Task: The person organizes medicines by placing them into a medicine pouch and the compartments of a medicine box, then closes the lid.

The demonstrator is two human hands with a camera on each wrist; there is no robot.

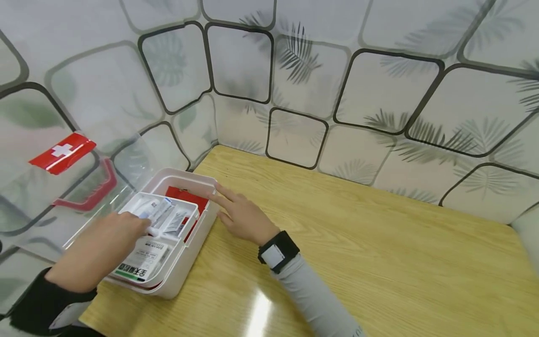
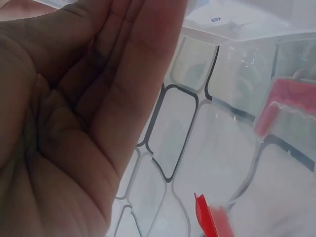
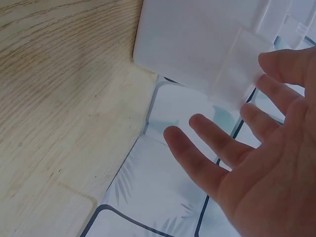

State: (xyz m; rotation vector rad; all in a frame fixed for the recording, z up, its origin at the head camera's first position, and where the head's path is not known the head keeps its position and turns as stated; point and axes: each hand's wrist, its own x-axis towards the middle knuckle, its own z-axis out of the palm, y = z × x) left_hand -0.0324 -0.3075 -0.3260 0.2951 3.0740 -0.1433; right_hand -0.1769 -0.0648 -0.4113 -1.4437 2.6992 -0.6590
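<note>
A white first-aid box (image 1: 195, 252) stands on the wooden table with its clear lid tipped back. In it sits a white inner tray (image 1: 191, 220) carrying small packets (image 1: 162, 213) and a flat pack with a green stripe (image 1: 145, 257). My left hand (image 1: 126, 227) reaches over the tray and pinches its middle handle; the fingertips are partly hidden. In the left wrist view, the fingers (image 2: 148, 54) and thumb come together. My right hand (image 1: 248, 219) touches the box's far right rim with fingers spread. A red item (image 1: 185, 194) shows below the tray.
The clear lid bears a red handle (image 1: 94, 194) and a red label with a white cross (image 1: 63, 152). The wooden table (image 1: 358, 252) extends to the right. Patterned wall covering (image 1: 299, 135) borders its back and left.
</note>
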